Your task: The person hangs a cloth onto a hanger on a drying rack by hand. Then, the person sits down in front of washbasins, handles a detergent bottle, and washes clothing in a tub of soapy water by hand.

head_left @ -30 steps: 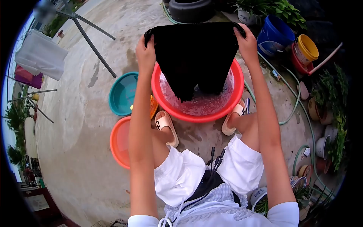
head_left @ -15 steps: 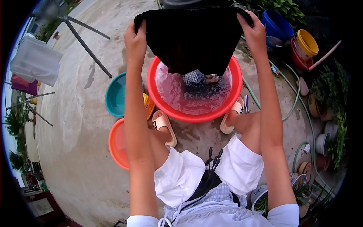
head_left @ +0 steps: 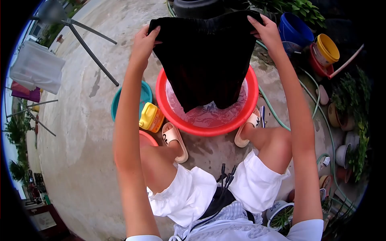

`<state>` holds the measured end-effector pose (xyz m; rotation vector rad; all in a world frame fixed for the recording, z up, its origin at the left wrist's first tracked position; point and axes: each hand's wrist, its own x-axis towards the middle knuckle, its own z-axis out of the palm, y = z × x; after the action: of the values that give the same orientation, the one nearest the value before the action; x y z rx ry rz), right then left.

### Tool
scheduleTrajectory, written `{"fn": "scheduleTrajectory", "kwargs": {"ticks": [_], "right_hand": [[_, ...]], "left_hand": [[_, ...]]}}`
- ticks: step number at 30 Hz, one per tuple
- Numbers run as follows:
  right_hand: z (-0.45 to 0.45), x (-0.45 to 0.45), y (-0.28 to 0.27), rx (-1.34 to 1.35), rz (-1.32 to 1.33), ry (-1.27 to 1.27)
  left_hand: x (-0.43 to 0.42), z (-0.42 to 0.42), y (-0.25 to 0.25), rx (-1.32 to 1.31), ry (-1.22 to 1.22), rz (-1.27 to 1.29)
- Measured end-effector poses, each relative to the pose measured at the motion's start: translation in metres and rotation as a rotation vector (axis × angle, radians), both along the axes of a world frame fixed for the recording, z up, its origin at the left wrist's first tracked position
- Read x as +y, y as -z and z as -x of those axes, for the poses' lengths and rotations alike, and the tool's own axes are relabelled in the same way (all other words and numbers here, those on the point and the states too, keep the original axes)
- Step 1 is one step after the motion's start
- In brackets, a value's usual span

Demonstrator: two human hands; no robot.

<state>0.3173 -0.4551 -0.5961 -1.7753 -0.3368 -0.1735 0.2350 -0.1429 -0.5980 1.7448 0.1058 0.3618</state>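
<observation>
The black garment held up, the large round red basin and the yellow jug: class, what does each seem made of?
Black garment: soft cloth, apparently matt; its top edge sags, fibre unclear.
Large round red basin: probably plastic, slightly glossy; smooth, thick rim.
Yellow jug: likely plastic, smooth finish; rounded, moulded-looking body.

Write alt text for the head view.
A person's left hand and right hand hold up a black garment by its upper corners over a red basin of water. A yellow jug sits to the left, on concrete.

Black garment [head_left: 205, 64], left hand [head_left: 142, 45] and right hand [head_left: 268, 34] gripping — red basin [head_left: 204, 131] beneath
</observation>
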Motion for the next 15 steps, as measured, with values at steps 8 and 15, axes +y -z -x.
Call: {"fn": "scheduleTrajectory", "kwargs": {"ticks": [8, 15], "right_hand": [[-0.109, 0.037, 0.037, 0.173, -0.071, -0.119], [-0.088, 0.049, -0.060, -0.058, -0.327, -0.288]], "left_hand": [[0.033, -0.070, -0.006, 0.136, -0.074, -0.213], [0.063, -0.096, -0.066, -0.137, -0.021, -0.042]]}}
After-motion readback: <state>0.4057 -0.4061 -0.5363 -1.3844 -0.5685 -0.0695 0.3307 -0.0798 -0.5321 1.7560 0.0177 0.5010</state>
